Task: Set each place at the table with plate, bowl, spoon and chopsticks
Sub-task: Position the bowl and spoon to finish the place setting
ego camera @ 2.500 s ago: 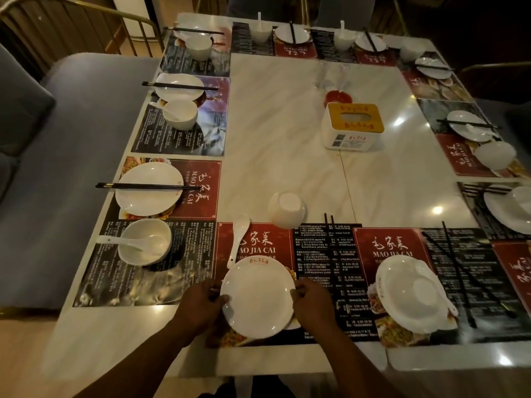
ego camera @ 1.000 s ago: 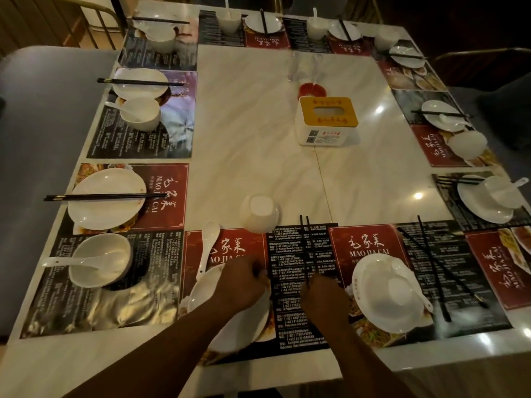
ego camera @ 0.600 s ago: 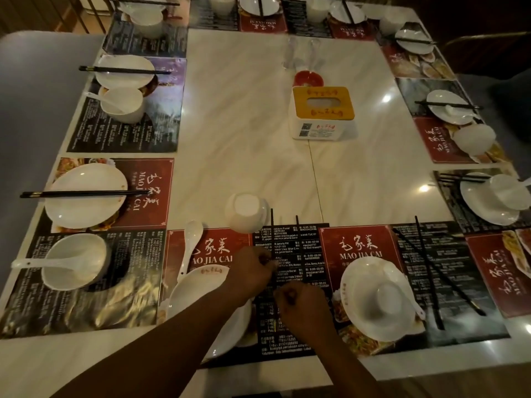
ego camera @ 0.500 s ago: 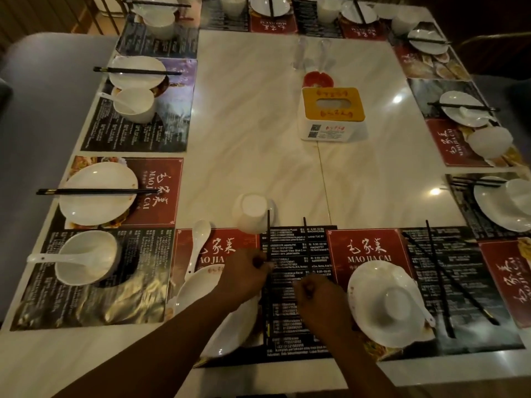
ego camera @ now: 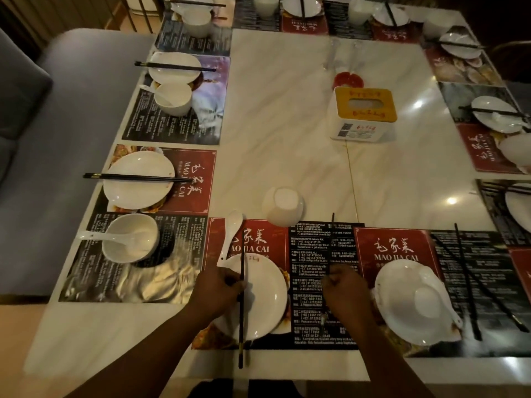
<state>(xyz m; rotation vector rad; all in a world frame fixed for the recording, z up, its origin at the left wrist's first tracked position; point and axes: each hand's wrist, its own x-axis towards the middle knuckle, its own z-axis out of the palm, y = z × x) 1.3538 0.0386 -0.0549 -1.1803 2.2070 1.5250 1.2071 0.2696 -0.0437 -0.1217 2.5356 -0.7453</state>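
Step in hand, as judged: chopsticks for the near place, with the pair split between the hands; left hand (ego camera: pixel 221 291) pinches the first chopstick (ego camera: pixel 241 326) with curled fingers, the stick running lengthwise over the near plate (ego camera: pixel 267 305), its near end overhanging the table (ego camera: pixel 287 139) edge; right hand (ego camera: pixel 343 288) is curled round the second chopstick (ego camera: pixel 333 225), which runs over the black half of the placemat (ego camera: pixel 310 282) just right of the plate, tip past the mat's far edge; grip detail is dim there. The spoon (ego camera: pixel 231 234) lies on the mat, seemingly touching the plate's far rim; the inverted bowl (ego camera: pixel 283 206) stands base-up on bare marble beyond the mat. The neighbouring plate (ego camera: pixel 138 196) to the left carries a chopstick pair (ego camera: pixel 129 176) laid across it; taken as the pattern. Next move calls for bringing both sticks together, parallel, tips level, then laying them across the near plate; bowl not yet righted, spoon not yet in it.
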